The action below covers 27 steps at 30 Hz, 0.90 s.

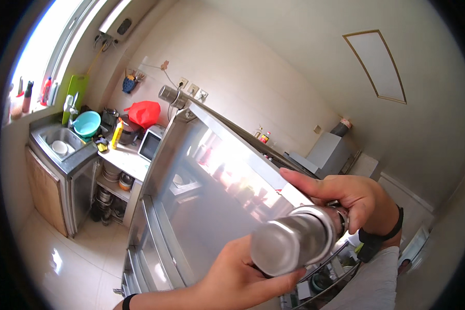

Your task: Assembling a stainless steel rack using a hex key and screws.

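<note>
A shiny steel cabinet or table [191, 217] stands tilted in front of me, its flat panel reflecting the window. From its near corner a short round metal leg [281, 245] points toward me. My left hand [243, 276] is curled around the underside of this leg, its thumb along the lower side. At the leg's base, my right hand [349, 199] grips the corner, with its index finger stretched along the steel edge. Its other fingers are partly hidden behind the leg. A similar round metal leg [170, 95] sticks out at the far corner.
At the left are a sink [49, 137] with a white bowl and a turquoise basin [87, 124]. A counter holds a microwave [151, 143], a yellow bottle [117, 133] and a red bag [143, 113]. Pots fill the shelves below. A rack [341, 253] stands under my right arm.
</note>
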Available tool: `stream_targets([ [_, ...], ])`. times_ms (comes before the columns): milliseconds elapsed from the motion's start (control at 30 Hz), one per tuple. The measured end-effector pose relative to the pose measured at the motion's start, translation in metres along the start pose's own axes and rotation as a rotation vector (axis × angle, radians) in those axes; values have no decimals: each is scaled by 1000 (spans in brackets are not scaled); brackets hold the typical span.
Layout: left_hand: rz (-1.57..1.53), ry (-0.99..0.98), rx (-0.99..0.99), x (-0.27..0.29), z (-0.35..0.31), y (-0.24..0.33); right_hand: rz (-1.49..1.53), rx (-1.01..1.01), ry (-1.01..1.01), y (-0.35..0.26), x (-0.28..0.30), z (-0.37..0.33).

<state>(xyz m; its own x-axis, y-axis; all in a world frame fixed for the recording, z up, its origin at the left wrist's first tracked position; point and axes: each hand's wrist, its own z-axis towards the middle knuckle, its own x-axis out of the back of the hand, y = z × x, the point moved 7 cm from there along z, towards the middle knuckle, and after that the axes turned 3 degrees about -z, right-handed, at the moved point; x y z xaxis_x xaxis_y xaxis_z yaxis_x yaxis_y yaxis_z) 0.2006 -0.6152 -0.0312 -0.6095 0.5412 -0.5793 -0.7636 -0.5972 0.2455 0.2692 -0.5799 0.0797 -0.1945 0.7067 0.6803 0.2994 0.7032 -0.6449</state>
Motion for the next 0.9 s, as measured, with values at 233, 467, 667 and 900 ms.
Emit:
stream_targets([
  [233, 170, -98, -35, -4, -3, 6, 37, -14, -81, -5, -2, -4],
  [467, 340, -193, -156, -6, -2, 15, -115, -35, -36, -18, -10, -7],
  [667, 224, -162, 99, 2, 2, -2, -6, -101, 69, -3, -3, -13],
  [900, -20, -213, 150, 0, 2, -15, 226, -135, 256, 18, -4, -26],
])
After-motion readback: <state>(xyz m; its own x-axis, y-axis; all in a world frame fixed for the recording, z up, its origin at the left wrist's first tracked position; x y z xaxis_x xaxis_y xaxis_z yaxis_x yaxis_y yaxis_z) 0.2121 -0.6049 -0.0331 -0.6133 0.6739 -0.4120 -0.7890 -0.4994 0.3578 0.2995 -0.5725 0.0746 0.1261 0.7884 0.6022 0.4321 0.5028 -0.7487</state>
